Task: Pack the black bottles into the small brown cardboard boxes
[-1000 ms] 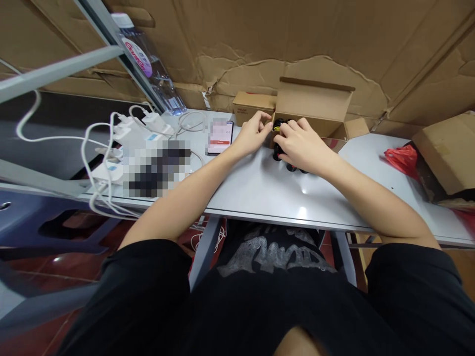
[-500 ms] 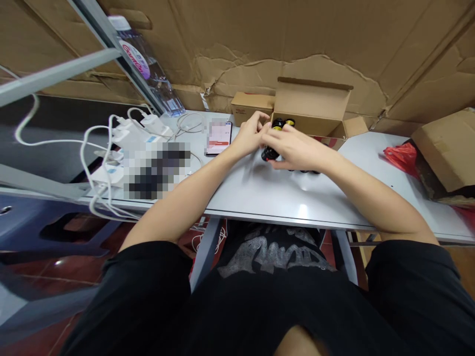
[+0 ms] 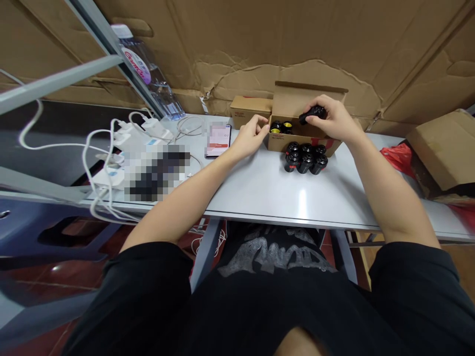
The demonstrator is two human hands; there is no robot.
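My right hand [image 3: 334, 118] grips a black cylindrical part [image 3: 313, 114] above the right half of an open cardboard box [image 3: 297, 144]. At the box's left end is my left hand [image 3: 253, 136], fingers loosely bent and thumb apart, with nothing in it; whether it touches the box wall I cannot tell. Inside the box, on the left, are black parts with yellow ring ends [image 3: 287, 127]. Several black cylinders [image 3: 306, 161] with small red marks stand in two rows on the table before the box.
A closed small carton [image 3: 250, 105] stands behind my left hand. Left on the white table [image 3: 256, 198] lie a phone [image 3: 218, 141], power strips with white cables [image 3: 129, 136] and a water bottle [image 3: 156, 84]. At right are a red plastic bag [image 3: 398, 158] and a larger carton [image 3: 445, 148].
My hands have parted. The right one has moved right and up over the box with a black cylinder, uncovering the standing rows. My left hand has stayed near the box's left end.
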